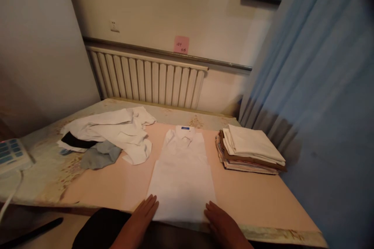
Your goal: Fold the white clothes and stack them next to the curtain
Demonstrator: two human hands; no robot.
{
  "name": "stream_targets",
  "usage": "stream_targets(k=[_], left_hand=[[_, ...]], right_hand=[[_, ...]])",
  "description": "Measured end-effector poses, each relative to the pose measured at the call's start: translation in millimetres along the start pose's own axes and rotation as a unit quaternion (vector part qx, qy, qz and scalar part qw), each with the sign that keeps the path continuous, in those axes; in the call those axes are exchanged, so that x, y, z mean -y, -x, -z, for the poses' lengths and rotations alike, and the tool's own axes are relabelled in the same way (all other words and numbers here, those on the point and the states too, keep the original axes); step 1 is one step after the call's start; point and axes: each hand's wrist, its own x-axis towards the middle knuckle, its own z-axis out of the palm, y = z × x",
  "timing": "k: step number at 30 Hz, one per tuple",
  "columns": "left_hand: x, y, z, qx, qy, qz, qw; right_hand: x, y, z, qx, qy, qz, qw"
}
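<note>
Head view: white shirt [182, 179] lies mid-worktop, flat on a pale pink-orange sheet [248, 198] over a floral cloth [68, 169]. Collar points away from the wearer, toward the radiator [152, 79]; a small blue label [185, 128] shows inside the collar. Shirt is laid out narrow, upper part slimmer than the lower part, near end at the near edge of the worktop.

Left hand [144, 212] is at the shirt's near left corner, fingers straight and side by side, touching the edge. Right hand [220, 221] is at the near right corner, fingers stretched out along that edge. Grip on both: fingers extended, not clamped on anything I can see — thumbs too unclear to call.

Left of the shirt: loose heap of white garments [111, 124], with a grey piece [102, 155] at its near side and a black piece [77, 141] at its left. Right of the shirt: neat folded stack [253, 146], off-white on top, brown and other colours below, near the blue curtain [324, 105].

Far left, a pale device [11, 153] with blue panels, cable [13, 196] running down from it. Pink note [181, 44] on the wall above the radiator, handwriting too small to read reliably.
</note>
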Motion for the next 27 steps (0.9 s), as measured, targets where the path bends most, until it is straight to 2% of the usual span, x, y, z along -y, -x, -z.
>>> stream_targets(k=[2, 4, 7, 9, 11, 14, 16, 18, 20, 23, 25, 27], left_hand=[[-2.7, -4.5, -1.7, -0.004, 0.011, 0.015, 1.0], [-6.9, -17.9, -4.5, 0.003, 0.015, 0.02, 1.0], [-13.3, -51.8, -11.7, 0.001, 0.011, 0.009, 1.0], [-14.1, -77.2, -19.2, -0.001, 0.004, 0.01, 1.0], [-9.5, -99.4, -28.9, 0.006, 0.002, 0.02, 1.0], [5.8, -120.7, -45.2, 0.013, 0.004, 0.047, 0.999], [17.2, -127.2, -54.5, 0.016, 0.007, 0.064, 0.998], [26.0, -129.7, -60.8, 0.02, 0.012, 0.076, 0.997], [31.6, -131.0, -63.8, 0.023, 0.023, 0.082, 0.996], [37.9, -135.7, -64.0, 0.02, 0.049, 0.081, 0.995], [43.2, -141.6, -64.1, 0.021, 0.064, 0.083, 0.994], [49.2, -148.0, -66.2, 0.021, 0.076, 0.09, 0.993]], right_hand=[[3.8, -8.9, 8.4, 0.017, -0.014, 0.005, 1.0], [9.2, -27.2, 13.1, 0.0, -0.004, -0.016, 1.0], [15.8, -63.3, 8.5, -0.029, 0.035, -0.048, 0.998], [16.4, -82.6, -1.7, -0.023, 0.058, -0.048, 0.997], [13.5, -91.5, -14.9, -0.009, 0.074, -0.039, 0.997], [4.2, -89.9, -31.7, -0.007, 0.079, -0.035, 0.996], [-3.5, -91.0, -35.2, -0.019, 0.069, -0.041, 0.997], [-11.4, -105.5, -30.4, -0.031, 0.043, -0.067, 0.996], [-18.6, -138.8, -19.5, -0.034, 0.0, -0.112, 0.993], [-27.6, -218.7, -4.1, -0.002, -0.069, -0.157, 0.985], [-33.4, -280.3, -2.9, 0.019, -0.067, -0.191, 0.979], [-39.9, -339.2, -11.8, 0.019, -0.056, -0.2, 0.978]])
